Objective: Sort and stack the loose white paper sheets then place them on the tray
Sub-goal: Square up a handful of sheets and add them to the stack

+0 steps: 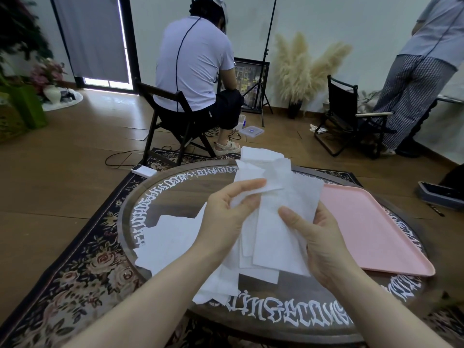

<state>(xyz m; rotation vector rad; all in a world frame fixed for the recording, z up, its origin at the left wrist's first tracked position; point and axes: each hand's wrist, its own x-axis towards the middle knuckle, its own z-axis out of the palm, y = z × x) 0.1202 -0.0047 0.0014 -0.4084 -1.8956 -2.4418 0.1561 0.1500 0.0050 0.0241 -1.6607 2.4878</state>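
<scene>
Both hands, left hand (227, 212) and right hand (319, 237), pinch white paper sheets (283, 222), hiding their lower fingers.

1. A round dark wooden table (175, 187) carries the things; white ornate lettering (288, 315) runs around its rim.
2. A pink tray (371, 229) lies flat on the right part of the tabletop, with its near corner reaching close to the table's edge.
3. Loose white paper sheets (170, 242) lie spread on the left and middle of the tabletop, overlapping one another, some reaching the near-left edge.
4. The table stands on a dark floral rug (82, 267), which lies on a wooden floor (50, 172).
</scene>
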